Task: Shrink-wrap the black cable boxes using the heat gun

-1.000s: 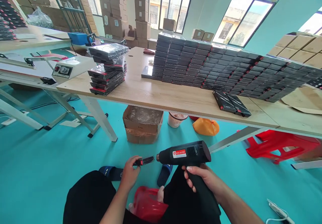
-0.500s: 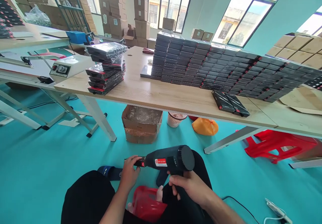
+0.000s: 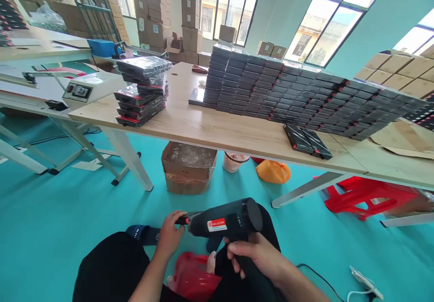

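Note:
A black heat gun [image 3: 220, 220] with a red and white label is gripped by its handle in my right hand [image 3: 256, 254]. Its nozzle points left, toward my left hand [image 3: 171, 234]. My left fingers are closed on a small black box [image 3: 182, 220] with a red end, held just at the nozzle; the heat gun hides part of it. Above, on the wooden table [image 3: 203, 125], two flat black boxes [image 3: 307, 140] lie near the front edge. A large stack of black boxes [image 3: 288, 89] stands behind them.
Film-wrapped boxes [image 3: 142, 92] are piled at the table's left end. Underneath stand a carton of clear film [image 3: 190, 171], a bin [image 3: 234, 162] and an orange bag [image 3: 274, 172]. A red stool [image 3: 369, 195] is at right. A power strip [image 3: 366, 281] lies on the floor.
The heat gun's nozzle has tilted slightly down and toward me. My left hand with the box has shifted a little left. The whole view has drifted slightly.

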The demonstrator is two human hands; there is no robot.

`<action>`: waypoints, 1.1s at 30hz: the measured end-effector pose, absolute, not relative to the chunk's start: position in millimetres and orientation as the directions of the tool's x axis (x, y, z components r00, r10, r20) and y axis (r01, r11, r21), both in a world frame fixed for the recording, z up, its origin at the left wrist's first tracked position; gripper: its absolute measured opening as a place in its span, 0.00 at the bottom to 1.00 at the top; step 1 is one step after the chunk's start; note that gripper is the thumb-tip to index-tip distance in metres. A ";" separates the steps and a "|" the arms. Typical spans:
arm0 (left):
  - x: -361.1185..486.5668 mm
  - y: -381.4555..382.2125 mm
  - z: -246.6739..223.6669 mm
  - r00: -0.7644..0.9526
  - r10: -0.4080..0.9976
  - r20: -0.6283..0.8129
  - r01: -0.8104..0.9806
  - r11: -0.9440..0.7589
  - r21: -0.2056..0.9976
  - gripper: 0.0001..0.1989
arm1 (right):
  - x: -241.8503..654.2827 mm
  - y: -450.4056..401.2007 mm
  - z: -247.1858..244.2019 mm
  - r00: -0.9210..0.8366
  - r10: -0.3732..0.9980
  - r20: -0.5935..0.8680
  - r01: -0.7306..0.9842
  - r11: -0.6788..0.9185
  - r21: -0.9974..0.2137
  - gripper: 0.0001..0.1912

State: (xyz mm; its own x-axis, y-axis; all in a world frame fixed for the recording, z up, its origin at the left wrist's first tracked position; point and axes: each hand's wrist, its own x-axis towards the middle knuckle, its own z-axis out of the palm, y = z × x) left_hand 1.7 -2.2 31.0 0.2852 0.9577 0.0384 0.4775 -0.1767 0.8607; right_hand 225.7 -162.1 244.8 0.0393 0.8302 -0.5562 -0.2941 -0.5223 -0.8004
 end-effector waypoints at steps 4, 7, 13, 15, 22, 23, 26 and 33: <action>2.3 -2.3 31.7 0.297 0.954 0.034 0.501 -0.186 0.845 0.23 | 219.5 -160.2 248.5 0.179 0.819 -0.545 -0.291 -0.486 -0.824 0.20; 2.9 -2.6 33.6 0.305 0.951 0.043 0.507 -0.200 0.839 0.23 | 219.3 -160.1 250.6 0.157 0.804 -0.573 -0.272 -0.523 -0.808 0.19; 3.2 0.2 35.5 0.237 0.972 0.000 0.404 -0.099 0.909 0.22 | 227.6 -157.2 244.7 0.234 0.808 -0.541 -0.306 -0.467 -0.829 0.21; 1.6 0.4 38.3 0.228 0.973 -0.043 0.371 -0.046 0.927 0.22 | 237.5 -158.2 243.3 0.298 0.754 -0.585 -0.297 -0.509 -0.808 0.20; 3.5 -1.0 45.6 0.183 0.978 -0.102 0.361 0.029 0.932 0.22 | 244.7 -167.4 247.1 0.158 0.820 -0.550 -0.320 -0.485 -0.814 0.23; 3.9 -1.6 45.6 0.192 0.978 -0.084 0.361 0.009 0.932 0.21 | 242.1 -166.5 247.0 0.190 0.814 -0.549 -0.302 -0.484 -0.821 0.24; 3.8 -2.6 44.2 0.218 0.976 -0.024 0.370 -0.060 0.927 0.21 | 231.0 -162.6 248.1 0.210 0.795 -0.569 -0.258 -0.516 -0.817 0.21; 1.1 -0.7 43.5 0.204 0.977 -0.068 0.349 -0.007 0.937 0.20 | 210.8 -150.7 250.1 0.136 0.835 -0.532 -0.295 -0.479 -0.827 0.17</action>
